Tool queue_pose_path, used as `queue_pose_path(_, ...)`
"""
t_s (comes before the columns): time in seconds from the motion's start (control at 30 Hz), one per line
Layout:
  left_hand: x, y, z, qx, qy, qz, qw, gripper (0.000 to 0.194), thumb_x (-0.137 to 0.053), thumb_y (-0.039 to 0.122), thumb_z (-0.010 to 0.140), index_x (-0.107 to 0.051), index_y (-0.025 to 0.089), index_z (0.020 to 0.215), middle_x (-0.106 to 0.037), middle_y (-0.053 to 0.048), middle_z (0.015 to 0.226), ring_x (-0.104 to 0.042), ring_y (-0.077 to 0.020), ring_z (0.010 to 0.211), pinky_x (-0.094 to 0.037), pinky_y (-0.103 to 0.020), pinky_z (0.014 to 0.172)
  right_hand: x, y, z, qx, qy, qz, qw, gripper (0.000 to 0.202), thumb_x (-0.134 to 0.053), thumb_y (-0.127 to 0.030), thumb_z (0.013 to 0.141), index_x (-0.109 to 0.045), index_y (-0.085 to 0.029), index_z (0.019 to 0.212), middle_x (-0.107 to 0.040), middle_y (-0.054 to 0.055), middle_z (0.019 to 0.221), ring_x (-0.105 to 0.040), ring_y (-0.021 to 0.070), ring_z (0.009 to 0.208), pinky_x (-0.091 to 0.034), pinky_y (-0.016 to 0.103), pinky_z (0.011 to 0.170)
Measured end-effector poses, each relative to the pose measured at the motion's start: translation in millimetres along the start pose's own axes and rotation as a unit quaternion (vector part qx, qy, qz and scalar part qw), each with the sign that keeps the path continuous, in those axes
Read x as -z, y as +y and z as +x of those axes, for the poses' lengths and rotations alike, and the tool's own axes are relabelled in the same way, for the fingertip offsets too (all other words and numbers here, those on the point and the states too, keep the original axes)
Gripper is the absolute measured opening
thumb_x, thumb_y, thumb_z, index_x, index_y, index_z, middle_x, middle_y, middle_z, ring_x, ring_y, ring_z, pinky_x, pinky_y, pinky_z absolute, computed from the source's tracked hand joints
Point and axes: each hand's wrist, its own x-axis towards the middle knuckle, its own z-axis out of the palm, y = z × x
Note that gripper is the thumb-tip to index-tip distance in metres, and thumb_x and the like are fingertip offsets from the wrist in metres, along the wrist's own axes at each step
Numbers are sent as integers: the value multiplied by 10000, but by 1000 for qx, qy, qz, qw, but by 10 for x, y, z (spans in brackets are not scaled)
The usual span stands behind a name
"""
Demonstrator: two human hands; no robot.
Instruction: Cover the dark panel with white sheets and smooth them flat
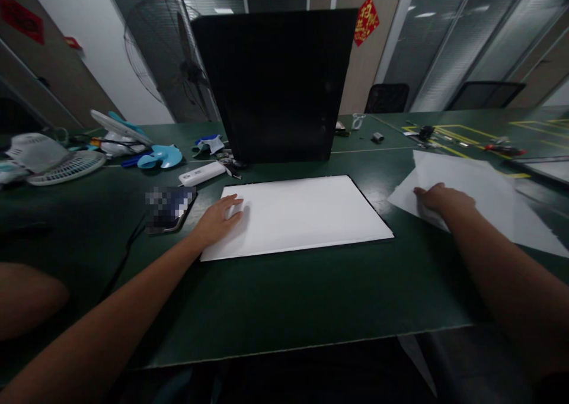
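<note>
A large white sheet (302,214) lies flat on the dark green table (284,297) in front of me. My left hand (219,217) rests palm down on its left edge, fingers spread. My right hand (440,201) presses flat on a stack of loose white paper (484,191) at the right, near that stack's left corner. Neither hand grips anything.
A big black panel (275,84) stands upright behind the white sheet. A phone (171,209) and a white remote-like bar (202,173) lie left of it. Fan parts, a blue blade (160,157) and a white grille (66,167) sit far left. A floor fan (155,54) stands behind.
</note>
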Motion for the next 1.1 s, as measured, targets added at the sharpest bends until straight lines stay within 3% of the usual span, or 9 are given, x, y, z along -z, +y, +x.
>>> queue_pose_path(0.1, 10, 8, -5, 5, -2, 6, 1000, 620, -480, 573, 963, -631, 177, 1416, -515, -126, 1604, -474, -331, 1487, -318, -515, 1269, 82, -119, -146, 14, -24, 12, 1000, 762, -371, -572, 1065, -409, -44, 1612, -548, 406, 1385, -536, 454, 1344, -395, 543, 921)
queue_pose_path(0.33, -9, -43, 18, 10, 10, 9, 1000, 572, -515, 526, 950, -634, 197, 1403, -521, -123, 1600, -485, -326, 1480, -326, -517, 1263, 307, -233, -445, 80, 14, -12, 997, 497, -341, -225, 1052, -573, 7, 1425, -616, 379, 1263, -619, 385, 1245, -410, 455, 851)
queue_pose_path(0.47, -5, -65, 20, 11, 21, -1, 1000, 589, -508, 553, 943, -636, 202, 1399, -533, -119, 1590, -501, -331, 1465, -344, -522, 1251, 494, -349, -742, 134, 65, -28, 988, 467, -336, -213, 1040, -617, -66, 1384, -658, 320, 1246, -655, 374, 1176, -436, 439, 833)
queue_pose_path(0.6, -7, -73, 11, 18, 28, -27, 999, 647, -504, 618, 933, -641, 190, 1398, -523, -139, 1593, -502, -338, 1463, -334, -508, 1259, 609, -583, -1228, 286, 135, -56, 947, 475, -353, -332, 1068, -598, -159, 1436, -731, 221, 1184, -719, 330, 980, -484, 405, 762)
queue_pose_path(0.7, -20, -79, 13, 34, 50, -65, 996, 697, -509, 684, 919, -644, 193, 1395, -550, -141, 1569, -512, -345, 1451, -345, -509, 1252, 581, -746, -1541, 495, 147, -74, 853, 429, -406, -338, 1066, -651, -184, 1384, -760, 156, 1140, -726, 276, 894, -510, 365, 716)
queue_pose_path(0.8, -30, -85, 22, 67, 82, -116, 988, 740, -489, 739, 919, -643, 201, 1402, -586, -135, 1535, -524, -355, 1438, -364, -521, 1239, 475, -847, -1733, 713, 156, -55, 681, 341, -481, -267, 1046, -708, -192, 1289, -774, 113, 1083, -714, 226, 879, -536, 351, 758)
queue_pose_path(0.9, -25, -94, 28, 81, 109, -179, 974, 715, -432, 723, 966, -643, 206, 1412, -597, -123, 1528, -530, -333, 1436, -338, -496, 1258, 373, -894, -1846, 811, 210, 16, 546, 289, -501, -227, 1043, -717, -156, 1220, -772, 112, 1024, -694, 200, 828, -548, 345, 732)
queue_pose_path(1.0, -4, -101, 30, 99, 119, -222, 963, 662, -378, 674, 1010, -649, 220, 1409, -597, -99, 1534, -542, -304, 1428, -312, -476, 1273, 329, -913, -1894, 842, 219, 85, 485, 226, -543, -197, 1022, -715, -148, 1160, -766, 98, 1002, -696, 196, 856, -567, 349, 739)
queue_pose_path(1.1, 21, -93, 32, 119, 119, -237, 957, 637, -388, 646, 1014, -655, 222, 1407, -606, -83, 1529, -558, -295, 1414, -321, -476, 1271, 316, -914, -1867, 844, 202, 140, 477, 185, -599, -161, 969, -718, -155, 1111, -765, 96, 1017, -710, 205, 910, -589, 363, 774)
